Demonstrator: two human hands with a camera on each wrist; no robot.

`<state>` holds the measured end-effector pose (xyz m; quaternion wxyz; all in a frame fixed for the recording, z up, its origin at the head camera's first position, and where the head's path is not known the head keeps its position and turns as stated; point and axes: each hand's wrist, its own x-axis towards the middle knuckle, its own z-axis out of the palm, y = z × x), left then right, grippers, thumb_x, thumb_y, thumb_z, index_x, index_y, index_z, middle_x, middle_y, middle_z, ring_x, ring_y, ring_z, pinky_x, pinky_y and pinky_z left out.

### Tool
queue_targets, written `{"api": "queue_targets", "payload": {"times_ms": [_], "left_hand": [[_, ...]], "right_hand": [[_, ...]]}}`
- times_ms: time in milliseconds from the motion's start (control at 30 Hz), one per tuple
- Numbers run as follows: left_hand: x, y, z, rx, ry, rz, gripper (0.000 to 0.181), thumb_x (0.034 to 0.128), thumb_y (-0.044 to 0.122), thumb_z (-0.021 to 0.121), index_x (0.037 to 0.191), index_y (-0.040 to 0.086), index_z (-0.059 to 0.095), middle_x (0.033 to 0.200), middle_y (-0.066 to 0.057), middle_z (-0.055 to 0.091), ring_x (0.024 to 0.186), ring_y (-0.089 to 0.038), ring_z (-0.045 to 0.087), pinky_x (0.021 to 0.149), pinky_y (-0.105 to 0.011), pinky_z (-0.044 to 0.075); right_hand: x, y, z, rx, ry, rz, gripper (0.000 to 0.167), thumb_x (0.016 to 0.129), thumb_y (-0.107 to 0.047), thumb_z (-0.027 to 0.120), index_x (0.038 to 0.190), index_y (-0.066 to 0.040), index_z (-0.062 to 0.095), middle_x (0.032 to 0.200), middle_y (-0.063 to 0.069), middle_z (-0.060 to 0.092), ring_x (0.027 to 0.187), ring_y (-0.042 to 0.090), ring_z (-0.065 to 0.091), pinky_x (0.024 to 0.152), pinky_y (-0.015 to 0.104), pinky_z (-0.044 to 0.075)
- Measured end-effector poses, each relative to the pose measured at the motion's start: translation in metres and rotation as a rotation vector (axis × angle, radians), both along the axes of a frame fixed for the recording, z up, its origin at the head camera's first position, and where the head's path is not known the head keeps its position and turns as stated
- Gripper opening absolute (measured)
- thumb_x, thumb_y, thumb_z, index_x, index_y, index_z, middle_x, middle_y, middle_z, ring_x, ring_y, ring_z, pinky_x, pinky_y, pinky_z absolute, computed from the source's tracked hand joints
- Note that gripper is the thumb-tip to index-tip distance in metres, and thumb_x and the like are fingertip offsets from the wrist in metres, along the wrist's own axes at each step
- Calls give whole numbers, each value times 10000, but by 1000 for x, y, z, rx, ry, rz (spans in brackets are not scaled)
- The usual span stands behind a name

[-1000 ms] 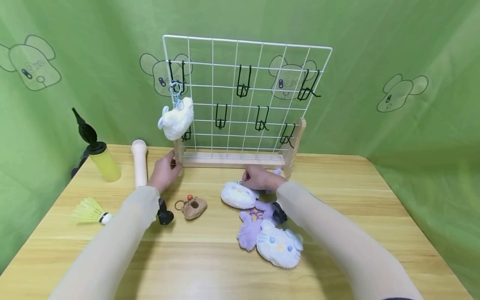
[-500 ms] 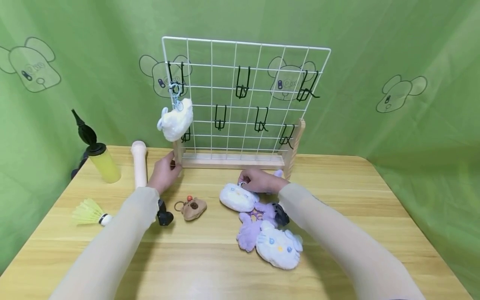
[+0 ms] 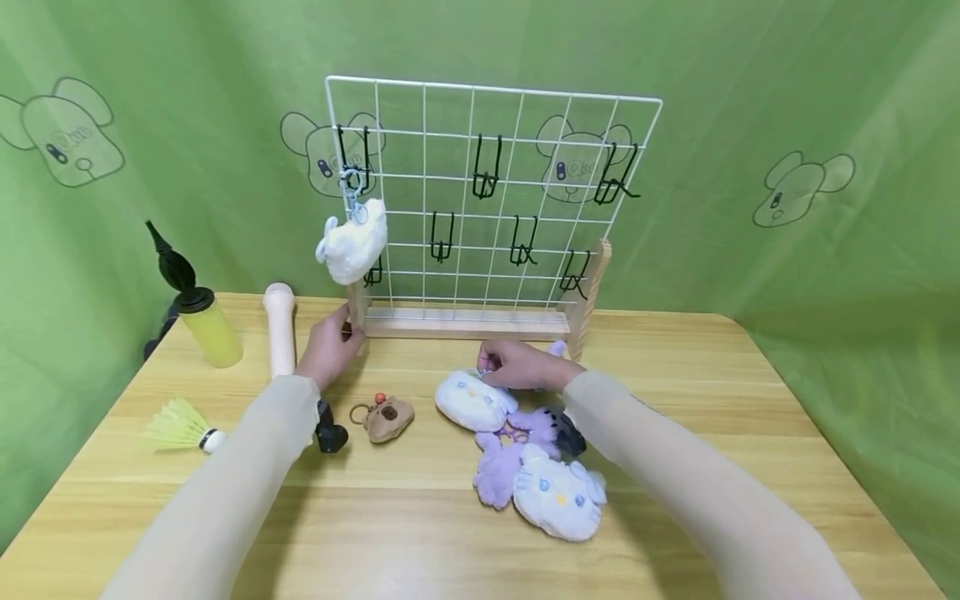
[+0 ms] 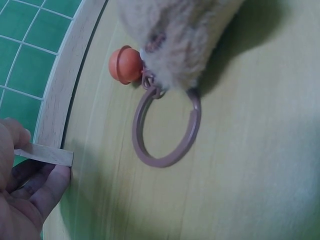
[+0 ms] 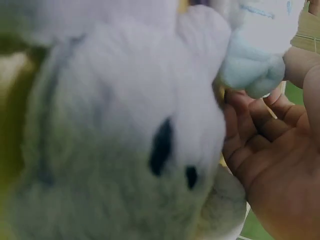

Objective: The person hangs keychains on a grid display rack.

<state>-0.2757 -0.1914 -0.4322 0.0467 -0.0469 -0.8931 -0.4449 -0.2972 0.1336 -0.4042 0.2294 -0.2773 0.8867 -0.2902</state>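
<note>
My left hand [image 3: 330,346] grips the left wooden foot of the white wire rack [image 3: 465,323]; in the left wrist view the thumb and fingers [image 4: 52,187] hold the foot's end [image 4: 55,155]. At the middle of the table my right hand [image 3: 521,365] pinches the top of a white plush keychain [image 3: 474,402], whose ring is mostly hidden by the fingers. Purple plushes [image 3: 498,477] and a second white plush [image 3: 558,500] lie just in front of it. In the right wrist view a pale plush [image 5: 135,140] covers much of the picture, beside my palm [image 5: 280,165].
A white plush [image 3: 352,246] hangs from the rack's upper left hook; several black hooks [image 3: 485,179] hold nothing. Left on the table are a brown plush keychain [image 3: 388,419], a black object [image 3: 330,429], a shuttlecock [image 3: 180,427], a pale microphone [image 3: 281,329] and a yellow pump [image 3: 212,333].
My right hand and the white plush at its fingers have shifted slightly left and nearer. The purple plush beside them has turned a little. My left hand stays on the rack's foot.
</note>
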Motion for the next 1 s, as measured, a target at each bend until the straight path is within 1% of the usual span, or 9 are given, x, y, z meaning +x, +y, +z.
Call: {"api": "queue_targets", "payload": {"times_ms": [167,233,367,467,667,800,900,1000], "left_hand": [[1,0,-1,4,2,-1,539,1040,62,496,1560,-44,402,1379,-365,608,1205,-486,665,1005,-543,617],[0,1,-1,3,3,0,539,1039,62,497,1560,-37,406,1378,-363,611,1205,-484,666,1003,-540,618],[0,1,-1,2,10,3,535,1038,58,501,1559,-26,418,1373,-363,614,1203,-486,668,1000,-542,620],[0,1,-1,-2,14,2,531,1037,60,502,1554,-30,423,1366,-365,618,1199,-489,670,996,-544,621],[0,1,-1,-8,17,3,530,1037,71,493,1552,-31,422,1363,-367,619,1199,-493,670,998,-547,620],[0,0,-1,-3,17,6,535,1033,64,493,1554,-35,419,1353,-373,622,1190,-496,674,993,-547,622],[0,0,0,-2,11,2,539,1037,68,489,1559,-37,409,1342,-375,624,1181,-494,676,981,-539,628],[0,0,1,-1,4,-1,547,1038,75,490,1567,-32,399,1336,-373,627,1175,-488,677,972,-531,633]], "right_hand": [[2,0,1,-31,-64,-5,114,930,-14,633,1042,-6,610,874,18,578,801,125,518,699,206,470],[2,0,1,-42,-90,-10,171,937,-2,626,1107,13,612,899,25,589,818,125,528,716,205,484],[1,1,0,-78,-123,-12,353,950,12,621,1293,81,579,965,53,611,882,123,550,785,203,507],[1,2,0,-83,-138,-27,415,966,-3,622,1370,78,578,1022,65,631,929,123,558,829,200,510],[1,4,1,-77,-159,-52,336,993,-44,622,1323,-22,679,1104,72,673,967,127,563,856,207,507],[1,6,-1,-102,-196,-69,318,992,-35,615,1304,-38,674,1012,39,641,906,136,545,810,232,496],[0,7,-2,-103,-216,-66,333,986,-14,604,1312,-59,660,927,8,589,847,142,514,764,241,473],[-1,7,-3,-102,-219,-49,353,977,-1,599,1320,-61,652,937,7,598,852,142,512,772,236,473]]}}
